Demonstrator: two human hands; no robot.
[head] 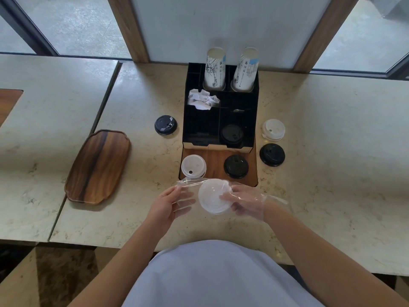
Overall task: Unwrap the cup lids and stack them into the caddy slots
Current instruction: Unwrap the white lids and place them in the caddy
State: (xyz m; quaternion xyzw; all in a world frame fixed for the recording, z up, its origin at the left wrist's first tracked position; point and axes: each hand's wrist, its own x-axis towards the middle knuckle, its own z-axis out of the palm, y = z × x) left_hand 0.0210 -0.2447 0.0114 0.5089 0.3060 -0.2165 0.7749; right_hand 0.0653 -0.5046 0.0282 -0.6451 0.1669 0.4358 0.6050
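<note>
Right hand grips white lid; left hand pinches clear wrap at nine o'clock, above bench.

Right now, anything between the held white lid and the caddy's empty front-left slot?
The white lid sits in clear wrap, pinched by both hands. Another white lid lies on the wood inset directly before the caddy front-left slot; lifting over it should clear.

1. The caddy stands at the back of the counter, two cup stacks in its rear slots.
2. Loose lids lie beside and before it.
3. A wooden tray lies well to its left.
</note>
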